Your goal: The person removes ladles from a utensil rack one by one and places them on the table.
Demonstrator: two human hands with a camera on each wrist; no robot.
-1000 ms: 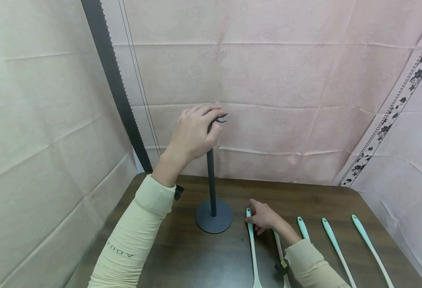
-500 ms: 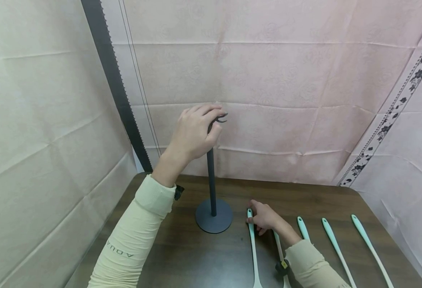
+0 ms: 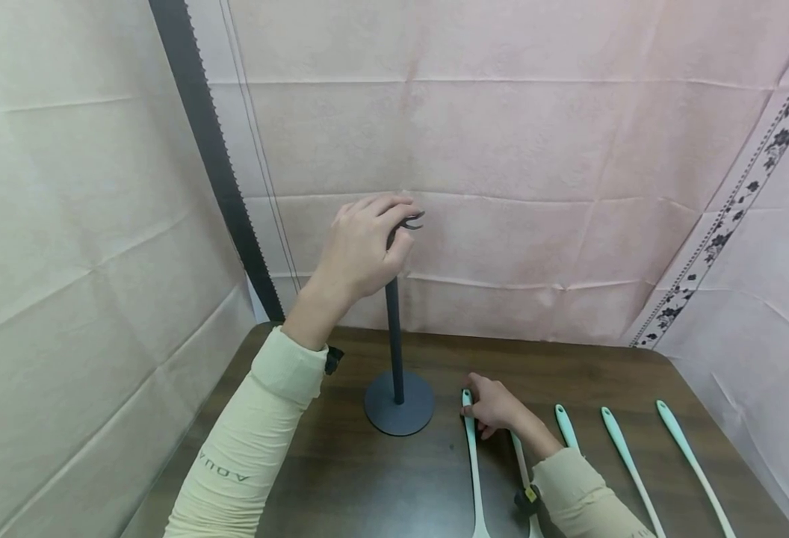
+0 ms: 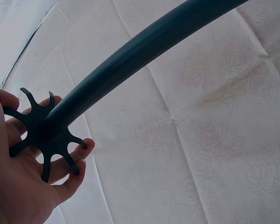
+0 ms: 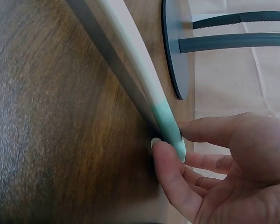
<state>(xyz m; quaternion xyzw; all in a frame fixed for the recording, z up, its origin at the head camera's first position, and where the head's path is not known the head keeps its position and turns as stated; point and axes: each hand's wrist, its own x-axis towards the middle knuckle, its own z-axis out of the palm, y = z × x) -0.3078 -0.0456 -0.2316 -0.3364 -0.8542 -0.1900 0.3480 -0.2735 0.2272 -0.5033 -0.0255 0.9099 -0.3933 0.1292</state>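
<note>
A dark utensil stand (image 3: 396,329) with a round base (image 3: 400,418) stands upright on the wooden table. From above, my left hand (image 3: 361,250) holds its top, the fingers and thumb around the ring of hooks (image 4: 42,133). Right of the base, my right hand (image 3: 495,403) pinches the handle end of a long utensil (image 5: 170,123), mint green at the end and whitish along the shaft. That utensil lies near the table surface, with a dark shadow beside it in the right wrist view. Its far end runs to the bottom edge of the head view, so its kind cannot be told.
Several similar mint-handled utensils lie to the right, among them one partly under my right forearm (image 3: 521,459), one in the middle (image 3: 626,456) and one at the far right (image 3: 693,463). A pale cloth (image 3: 502,149) hangs behind the table (image 3: 367,486).
My right hand and the pinched handle end have shifted very slightly to the right. The left hand has stayed on top of the stand.
</note>
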